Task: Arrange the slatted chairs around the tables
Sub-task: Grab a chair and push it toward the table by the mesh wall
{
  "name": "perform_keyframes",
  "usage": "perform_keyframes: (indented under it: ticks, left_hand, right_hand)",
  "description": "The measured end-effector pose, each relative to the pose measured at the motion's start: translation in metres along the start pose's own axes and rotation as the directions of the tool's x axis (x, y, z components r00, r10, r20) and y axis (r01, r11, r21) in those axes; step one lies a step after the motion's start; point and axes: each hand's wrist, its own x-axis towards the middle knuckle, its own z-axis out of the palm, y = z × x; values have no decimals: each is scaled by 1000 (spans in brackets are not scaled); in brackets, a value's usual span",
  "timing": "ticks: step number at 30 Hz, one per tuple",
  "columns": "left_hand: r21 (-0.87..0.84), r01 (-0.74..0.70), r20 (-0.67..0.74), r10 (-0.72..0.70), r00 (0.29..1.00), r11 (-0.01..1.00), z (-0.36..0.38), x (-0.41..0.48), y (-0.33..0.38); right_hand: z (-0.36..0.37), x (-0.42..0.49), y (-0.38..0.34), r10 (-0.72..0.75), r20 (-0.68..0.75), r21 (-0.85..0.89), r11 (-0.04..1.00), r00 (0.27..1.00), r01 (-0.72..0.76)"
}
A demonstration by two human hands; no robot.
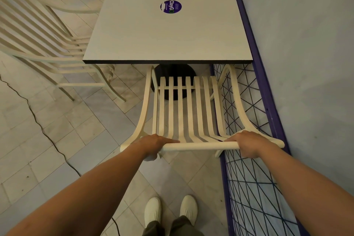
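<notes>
A cream slatted chair (188,109) stands in front of me, its seat reaching under the near edge of a square white table (164,40). My left hand (153,144) grips the left end of the chair's top back rail. My right hand (249,144) grips the right end of the same rail. A second cream slatted chair (38,44) stands at the table's left side, turned toward it.
A purple-framed wire mesh fence (254,113) runs close along the right of the chair and table, with a pale wall behind it. The table's black round base (174,74) sits under it. A dark cable (38,122) crosses the tiled floor at left. My white shoes (170,210) are below.
</notes>
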Motion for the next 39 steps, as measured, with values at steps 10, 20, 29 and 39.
perform_keyframes:
  ticks: [10,20,29,39]
  left_hand:
    - [-20,33,-1,-33,999,999,4,-1,-3]
    - [-113,72,-25,-76,997,991,-38,-16,0]
    - [-140,75,-140,-94,986,987,-86,-27,-2]
    - [-218,132,-205,-178,963,967,-104,-81,-56]
  right_hand:
    - [-3,-2,0,1,51,76,997,999,-5]
    - [-46,7,-51,-45,64,280,960,997,26]
    - [-93,5,-106,-83,-116,221,969,990,107]
    - [-135,15,-198,-191,-112,102,974,975,203]
